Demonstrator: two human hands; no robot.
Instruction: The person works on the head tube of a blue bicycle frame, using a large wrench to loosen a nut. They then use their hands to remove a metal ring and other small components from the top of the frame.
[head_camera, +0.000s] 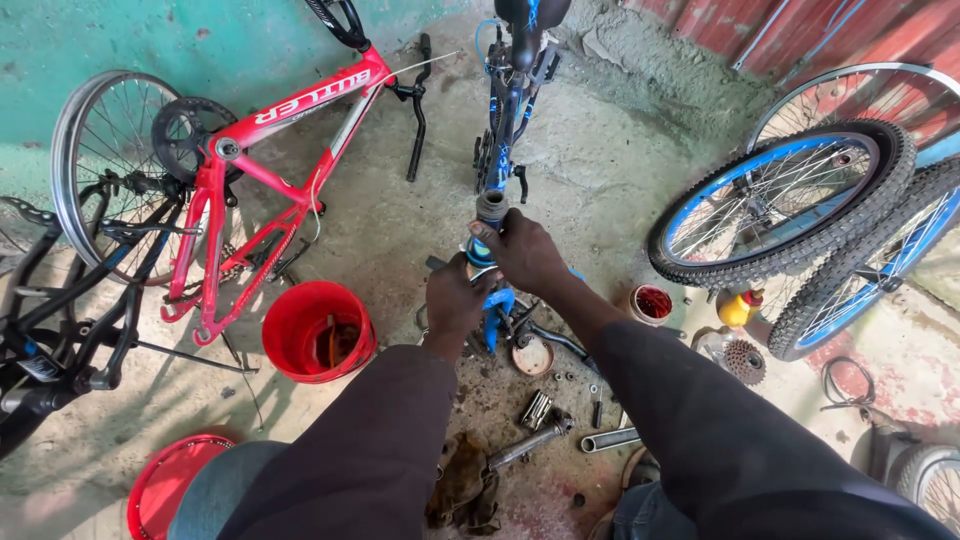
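two hands clamped on the blue fork (497, 305), right hand (527, 252) at steerer top, left hand (455, 300) lower; greasy slip drops it onto loose parts (540, 408) near me.

A red bicycle frame (270, 170) stands beside a red bucket (318, 331).

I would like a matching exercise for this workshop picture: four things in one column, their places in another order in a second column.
1. red plastic bucket
2. red round lid
3. yellow bottle
4. toothed metal cog set

a. bottom left corner of the floor
b. beside the blue-rimmed wheel
c. just below the yellow bottle
d. beside the red bicycle frame

Pairs: 1-d, 2-a, 3-b, 4-c
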